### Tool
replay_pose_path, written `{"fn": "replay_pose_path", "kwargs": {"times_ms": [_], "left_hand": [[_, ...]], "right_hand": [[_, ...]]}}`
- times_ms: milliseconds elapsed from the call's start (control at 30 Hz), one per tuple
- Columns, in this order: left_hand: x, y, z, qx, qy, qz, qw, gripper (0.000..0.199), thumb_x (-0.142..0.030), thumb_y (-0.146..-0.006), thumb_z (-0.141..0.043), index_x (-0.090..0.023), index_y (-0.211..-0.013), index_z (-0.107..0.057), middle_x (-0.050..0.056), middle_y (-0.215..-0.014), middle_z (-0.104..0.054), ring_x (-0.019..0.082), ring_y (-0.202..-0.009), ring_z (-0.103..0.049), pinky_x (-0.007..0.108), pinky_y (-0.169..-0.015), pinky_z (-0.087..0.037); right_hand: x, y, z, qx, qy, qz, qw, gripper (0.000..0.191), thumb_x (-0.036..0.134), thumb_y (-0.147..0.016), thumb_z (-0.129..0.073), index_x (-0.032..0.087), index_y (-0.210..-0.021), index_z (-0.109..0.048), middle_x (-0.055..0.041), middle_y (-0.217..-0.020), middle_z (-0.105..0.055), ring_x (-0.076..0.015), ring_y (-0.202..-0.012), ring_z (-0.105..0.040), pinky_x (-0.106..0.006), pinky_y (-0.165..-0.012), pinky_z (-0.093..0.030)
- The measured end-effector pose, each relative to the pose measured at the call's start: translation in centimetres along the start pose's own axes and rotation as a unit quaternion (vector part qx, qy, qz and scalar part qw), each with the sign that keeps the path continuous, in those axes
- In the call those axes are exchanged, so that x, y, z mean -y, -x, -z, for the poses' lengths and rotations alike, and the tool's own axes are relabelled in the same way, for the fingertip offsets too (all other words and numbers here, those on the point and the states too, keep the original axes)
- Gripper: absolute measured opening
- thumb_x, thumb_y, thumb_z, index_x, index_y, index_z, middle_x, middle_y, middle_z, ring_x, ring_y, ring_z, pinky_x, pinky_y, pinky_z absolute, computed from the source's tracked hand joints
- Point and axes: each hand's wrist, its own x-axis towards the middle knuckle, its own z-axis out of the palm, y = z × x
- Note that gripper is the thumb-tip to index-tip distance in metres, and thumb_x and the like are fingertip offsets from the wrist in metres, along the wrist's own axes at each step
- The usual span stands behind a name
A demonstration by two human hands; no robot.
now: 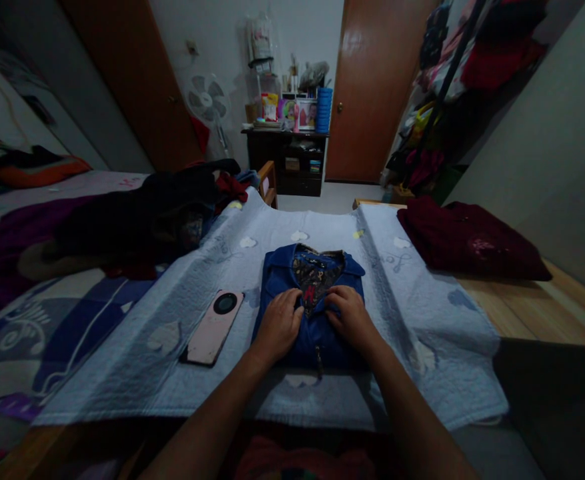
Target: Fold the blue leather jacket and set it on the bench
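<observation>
L hand [280, 325] & R hand [351, 316] lay on folded blue jacket [312, 337], fingers bent near neck opening [317, 272]; if they gripped it, couldn't tell.

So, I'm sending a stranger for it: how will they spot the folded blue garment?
Find the light-blue quilted cover with heart shapes. Towards its near edge, right of the pink phone, lies the folded garment, touched by the left hand and right hand. Deep blue with a patterned lining, it stands apart from the dark red clothing farther right.
</observation>
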Motion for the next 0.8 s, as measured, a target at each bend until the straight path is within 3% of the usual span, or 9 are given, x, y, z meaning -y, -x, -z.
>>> {"fn": "replay_pose_path", "kwargs": {"times_ms": [167, 333, 467, 800], "left_hand": [[0.2, 0.7, -0.5, 0.003, -0.036, -0.008, 0.999, 0.04, -0.029, -0.095, -0.046, -0.017, -0.132, -0.049, 0.011, -0.139, -0.054, 0.026, -0.133, -0.043, 0.047, -0.112, -0.034], [0.1, 1.1, -1.1, 0.029, -0.082, -0.002, 0.996, 0.049, -0.036, -0.094, -0.05, -0.018, -0.139, -0.045, 0.013, -0.151, -0.04, 0.028, -0.14, -0.034, 0.048, -0.114, -0.03], [-0.2, 1.1, -1.2, 0.041, -0.105, 0.006, 0.994, 0.052, -0.037, -0.09, -0.056, -0.018, -0.139, -0.046, 0.014, -0.152, -0.039, 0.029, -0.14, -0.035, 0.048, -0.114, -0.029], [0.5, 1.5, -1.7, 0.036, -0.103, -0.005, 0.994, 0.059, -0.044, -0.087, -0.057, -0.019, -0.14, -0.045, 0.015, -0.148, -0.041, 0.031, -0.138, -0.035, 0.05, -0.113, -0.029]], "right_hand": [[0.2, -0.1, 0.7, -0.008, 0.017, 0.021, 1.0, 0.018, 0.008, -0.083, -0.052, 0.021, -0.087, -0.064, -0.0057, -0.095, -0.065, -0.0224, -0.097, -0.054, -0.038, -0.093, -0.038], [-0.5, 0.9, 1.1, 0.003, 0.041, -0.009, 0.999, 0.02, 0.005, -0.079, -0.051, 0.02, -0.085, -0.063, -0.0055, -0.091, -0.063, -0.022, -0.094, -0.052, -0.036, -0.089, -0.037], [-1.2, 1.6, 0.6, 0.027, 0.043, -0.036, 0.998, 0.019, 0.007, -0.077, -0.051, 0.019, -0.084, -0.063, -0.0054, -0.09, -0.06, -0.0215, -0.092, -0.051, -0.035, -0.086, -0.037], [-1.1, 1.6, 0.2, 0.015, 0.039, -0.09, 0.995, 0.008, 0.015, -0.078, -0.054, 0.019, -0.074, -0.06, -0.0052, -0.083, -0.056, -0.0206, -0.085, -0.051, -0.033, -0.08, -0.039]]}}
